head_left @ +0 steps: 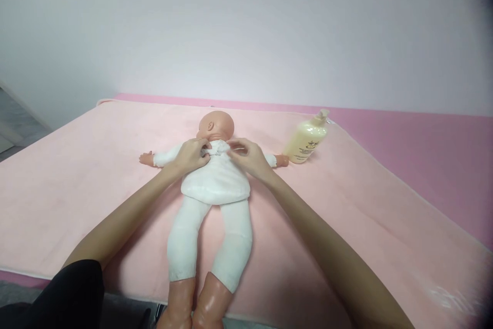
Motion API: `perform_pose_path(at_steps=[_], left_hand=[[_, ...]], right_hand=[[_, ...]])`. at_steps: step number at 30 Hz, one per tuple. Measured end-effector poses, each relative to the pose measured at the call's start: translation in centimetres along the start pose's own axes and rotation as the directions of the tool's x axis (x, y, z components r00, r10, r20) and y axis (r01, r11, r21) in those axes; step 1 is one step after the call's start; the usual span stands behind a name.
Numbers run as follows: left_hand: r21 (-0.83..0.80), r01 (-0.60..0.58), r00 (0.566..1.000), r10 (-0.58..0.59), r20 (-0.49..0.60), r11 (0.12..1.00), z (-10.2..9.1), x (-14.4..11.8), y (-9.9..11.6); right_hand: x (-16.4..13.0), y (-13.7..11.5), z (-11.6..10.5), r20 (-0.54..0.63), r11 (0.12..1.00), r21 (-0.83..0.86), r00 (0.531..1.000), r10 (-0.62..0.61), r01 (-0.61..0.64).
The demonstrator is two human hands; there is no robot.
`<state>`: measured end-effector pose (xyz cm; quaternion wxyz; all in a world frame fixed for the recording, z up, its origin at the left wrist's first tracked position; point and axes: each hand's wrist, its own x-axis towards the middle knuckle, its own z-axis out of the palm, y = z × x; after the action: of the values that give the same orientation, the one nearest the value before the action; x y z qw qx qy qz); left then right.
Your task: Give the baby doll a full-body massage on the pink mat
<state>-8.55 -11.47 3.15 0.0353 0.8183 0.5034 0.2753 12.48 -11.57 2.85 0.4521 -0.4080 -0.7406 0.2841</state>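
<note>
A baby doll point(215, 185) in a white suit lies on its back on a pink blanket point(77, 190), head away from me, arms spread, bare feet at the near edge. My left hand point(192, 155) pinches the white fabric at the doll's left shoulder by the collar. My right hand point(246, 155) grips the fabric at the other side of the collar. Both hands rest on the doll's upper chest, just below the head point(216, 123).
A cream pump bottle point(307, 137) lies tilted on the blanket right of the doll's arm. A darker pink mat point(423, 154) shows beyond the blanket on the right. A white wall stands behind. Grey floor shows at the far left.
</note>
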Motion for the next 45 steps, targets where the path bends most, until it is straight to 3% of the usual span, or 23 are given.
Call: perform_pose_path(at_steps=[2,5,8,11,14,17,21,24,30,34,37,40,42,44,45], left_hand=[[-0.015,-0.005,1.000,0.005,-0.015,1.000,0.0,0.0,0.0],[-0.052,-0.010,0.999,0.008,-0.034,0.999,0.4,0.0,-0.2],[-0.266,0.053,0.995,-0.073,-0.067,0.963,1.1,0.1,-0.9],[-0.512,0.130,0.982,-0.183,-0.054,0.849,1.9,0.1,-1.8],[-0.566,0.137,0.969,-0.228,-0.092,0.813,2.5,-0.1,-2.2],[-0.512,0.116,0.958,-0.231,-0.167,0.851,2.7,-0.7,-1.8],[-0.360,0.041,0.945,-0.154,-0.290,0.932,2.1,-2.2,-0.6],[-0.172,0.112,0.936,-0.162,-0.314,0.979,1.4,-3.3,-0.3],[0.132,0.234,0.972,-0.229,-0.051,0.963,0.2,-3.7,-0.6],[0.315,0.314,0.929,-0.358,0.093,0.896,-0.9,-3.4,-0.3],[0.349,0.323,0.914,-0.386,0.127,0.880,-1.5,-3.4,-0.1],[0.233,0.328,0.926,-0.360,0.109,0.915,-1.3,-3.5,-0.2],[0.056,0.385,0.920,-0.388,0.051,0.921,-0.5,-3.6,-0.3],[-0.261,0.458,0.884,-0.466,0.031,0.850,0.4,-3.6,-0.2],[-0.455,0.470,0.864,-0.500,0.061,0.756,0.9,-3.6,0.0]], right_hand=[[0.2,0.4,0.1,-0.088,0.998,-0.053,0.996,-0.024,0.020],[0.1,1.5,1.2,-0.073,0.976,-0.217,0.997,-0.035,0.019],[0.0,2.8,2.5,-0.111,0.950,-0.311,0.994,0.005,-0.040],[0.2,3.1,3.1,-0.134,0.941,-0.330,0.990,0.032,-0.075],[0.5,2.8,3.1,-0.130,0.937,-0.337,0.990,0.053,-0.094],[0.3,2.4,3.0,-0.138,0.935,-0.342,0.989,0.046,-0.091],[-0.5,2.4,2.9,-0.123,0.947,-0.320,0.992,-0.012,-0.028],[-0.8,2.6,2.8,-0.115,0.958,-0.288,0.993,-0.030,-0.005],[-0.8,3.0,3.0,-0.152,0.968,-0.251,0.988,-0.020,-0.020],[-0.9,3.0,3.1,-0.172,0.965,-0.259,0.985,-0.002,-0.043],[-0.9,2.9,3.1,-0.172,0.966,-0.244,0.984,0.039,-0.081],[-0.1,2.7,3.2,-0.183,0.964,-0.205,0.974,0.133,-0.170],[1.1,3.1,3.4,-0.216,0.949,-0.181,0.951,0.220,-0.260],[3.0,3.9,3.6,-0.267,0.926,-0.136,0.913,0.307,-0.352],[4.0,4.4,3.6,-0.291,0.918,-0.101,0.894,0.341,-0.383]])
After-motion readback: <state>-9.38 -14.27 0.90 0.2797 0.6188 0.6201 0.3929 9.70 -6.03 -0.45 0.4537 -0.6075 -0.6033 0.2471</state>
